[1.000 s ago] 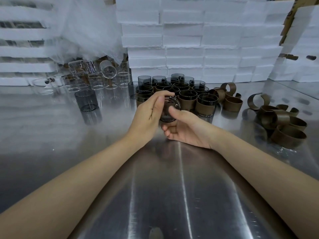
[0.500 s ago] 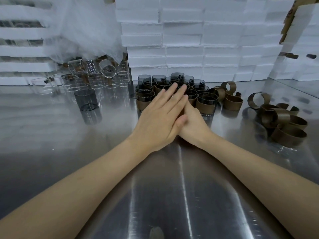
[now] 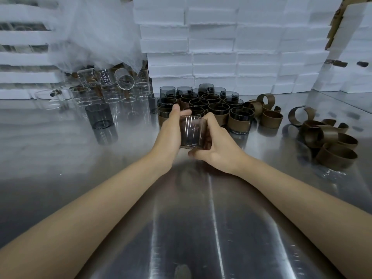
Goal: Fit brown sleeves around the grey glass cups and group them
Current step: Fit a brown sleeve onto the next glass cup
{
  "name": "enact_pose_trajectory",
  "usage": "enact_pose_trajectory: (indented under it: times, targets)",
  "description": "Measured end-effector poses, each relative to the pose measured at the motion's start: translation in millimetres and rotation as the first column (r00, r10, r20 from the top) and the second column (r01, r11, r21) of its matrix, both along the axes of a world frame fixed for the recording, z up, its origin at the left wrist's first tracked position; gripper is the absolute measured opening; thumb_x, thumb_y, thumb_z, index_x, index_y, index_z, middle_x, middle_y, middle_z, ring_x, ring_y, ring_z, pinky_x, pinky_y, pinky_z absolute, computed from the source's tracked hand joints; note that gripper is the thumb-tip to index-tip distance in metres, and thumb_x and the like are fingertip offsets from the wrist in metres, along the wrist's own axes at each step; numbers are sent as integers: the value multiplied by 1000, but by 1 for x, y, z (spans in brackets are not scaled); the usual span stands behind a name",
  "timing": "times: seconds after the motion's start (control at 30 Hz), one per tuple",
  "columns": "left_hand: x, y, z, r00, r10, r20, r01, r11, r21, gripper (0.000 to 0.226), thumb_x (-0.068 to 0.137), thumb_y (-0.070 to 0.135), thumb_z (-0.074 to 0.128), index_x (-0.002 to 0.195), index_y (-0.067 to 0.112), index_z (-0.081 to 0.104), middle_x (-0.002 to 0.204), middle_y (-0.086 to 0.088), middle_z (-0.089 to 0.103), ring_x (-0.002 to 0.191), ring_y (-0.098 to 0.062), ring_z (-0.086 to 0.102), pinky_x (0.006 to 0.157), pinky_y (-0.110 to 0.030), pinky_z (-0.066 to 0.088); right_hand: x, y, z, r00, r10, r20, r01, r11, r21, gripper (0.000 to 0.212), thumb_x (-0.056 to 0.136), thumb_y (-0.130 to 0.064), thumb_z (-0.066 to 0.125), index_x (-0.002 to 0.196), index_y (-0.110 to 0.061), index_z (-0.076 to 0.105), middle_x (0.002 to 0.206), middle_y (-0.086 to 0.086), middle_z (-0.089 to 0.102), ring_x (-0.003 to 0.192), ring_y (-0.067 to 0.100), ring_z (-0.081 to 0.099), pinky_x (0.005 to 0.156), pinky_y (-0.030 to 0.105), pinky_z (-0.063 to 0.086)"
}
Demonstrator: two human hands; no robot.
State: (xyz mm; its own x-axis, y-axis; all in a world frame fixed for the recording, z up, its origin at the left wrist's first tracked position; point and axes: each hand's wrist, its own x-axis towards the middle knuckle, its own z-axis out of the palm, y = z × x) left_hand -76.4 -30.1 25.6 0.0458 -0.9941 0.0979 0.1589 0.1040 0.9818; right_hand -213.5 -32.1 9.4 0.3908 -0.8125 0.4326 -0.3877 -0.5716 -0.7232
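Smoky grey glass, smooth and straight-walled: the cup (image 3: pixel 193 131) sits clamped just in front of the sleeved group (image 3: pixel 240 121), left hand (image 3: pixel 171 135) curled round its left wall, right hand (image 3: pixel 220 152) cupping its right side and base, probably to steady it while a band seats, though I cannot tell if a sleeve is on. Right of the group, loose brown sleeves (image 3: pixel 338 156) lie curled like stiff open cuffs, handy for grabbing. Left of it, one bare grey cup (image 3: pixel 98 115) waits on the brushed-steel surface (image 3: pixel 201 228).
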Motion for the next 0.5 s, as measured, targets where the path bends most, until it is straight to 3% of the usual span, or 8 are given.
enact_pose_trajectory:
  times: [0.07, 0.13, 0.27, 0.37, 0.5]
  targets:
    - [1, 0, 0, 966, -98, -238, 135, 980, 146, 55, 104, 49, 29, 109, 10, 66, 94, -12, 74, 82, -22, 73, 68, -33, 60, -1, 1, 0, 999, 20, 46, -21, 999, 27, 53, 70, -5, 76, 93, -30, 35, 83, -6, 58, 73, 8, 57, 66, 31, 47]
    - [3, -1, -4, 933, -187, -309, 248, 954, 171, 62, 105, 50, 22, 118, 5, 64, 100, -17, 72, 85, -25, 73, 67, -33, 60, -1, 2, 1, 993, 42, 108, -47, 998, 44, 50, 69, -3, 71, 98, -27, 39, 87, -2, 58, 77, 9, 57, 70, 34, 48]
    - [1, -5, -8, 925, -204, -320, 259, 956, 141, 64, 104, 52, 17, 127, 8, 57, 116, -19, 68, 92, -23, 71, 74, -36, 60, 1, 1, 2, 983, 96, 156, -104, 993, 46, 67, 73, 11, 59, 126, -21, 33, 110, 15, 51, 90, 19, 55, 79, 42, 49]
    - [1, -8, -10, 941, -192, -278, 233, 965, 122, 65, 103, 53, 16, 125, 7, 57, 120, -19, 67, 103, -26, 69, 94, -43, 54, 4, -1, 1, 976, 111, 188, -127, 989, 78, 86, 72, 17, 57, 142, -20, 24, 120, 11, 48, 97, 25, 60, 81, 35, 51]
    - [0, -7, -11, 956, -193, -222, 222, 968, 115, 64, 103, 52, 12, 115, 14, 62, 116, -15, 70, 100, -23, 71, 85, -38, 57, 8, -5, 0, 964, 13, 265, -60, 983, 172, 91, 59, 9, 55, 142, -20, 30, 110, 1, 53, 91, 13, 57, 70, 25, 49]
